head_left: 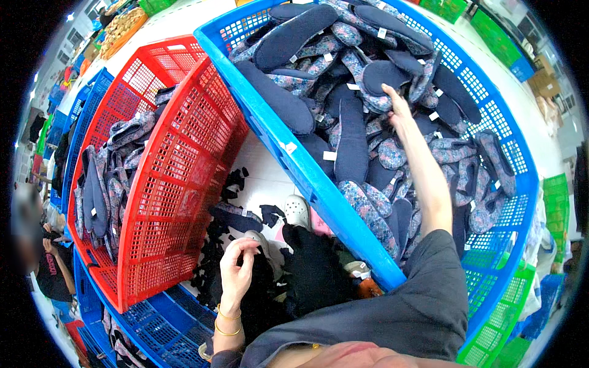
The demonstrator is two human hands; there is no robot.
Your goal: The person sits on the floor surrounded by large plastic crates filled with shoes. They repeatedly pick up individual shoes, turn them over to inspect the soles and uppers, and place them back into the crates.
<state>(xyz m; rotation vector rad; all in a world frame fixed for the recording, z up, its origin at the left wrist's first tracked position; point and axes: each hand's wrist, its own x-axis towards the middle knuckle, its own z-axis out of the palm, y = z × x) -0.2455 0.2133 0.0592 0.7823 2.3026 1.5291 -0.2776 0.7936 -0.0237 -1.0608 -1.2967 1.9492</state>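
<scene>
In the large blue basket [294, 168], many slippers with dark navy soles and flowered grey-blue fabric lie heaped together, small white tags sticking out. My right arm reaches into this heap. My right hand [400, 109] grips a slipper [379, 78] near the far middle, thumb against its dark sole; the fingers beneath are partly hidden. My left hand [238, 262] hangs in front of my body over the floor between the baskets, its fingers loosely curled and nothing visible in them. Two gold bangles circle that wrist.
At the left stands a red basket [164, 178] holding more flowered slippers [110, 178]. Dark fabric scraps and a loose slipper [236, 218] litter the floor near my light clogs [297, 211]. Blue crates [169, 316] are behind the red basket; another person [55, 264] is at far left.
</scene>
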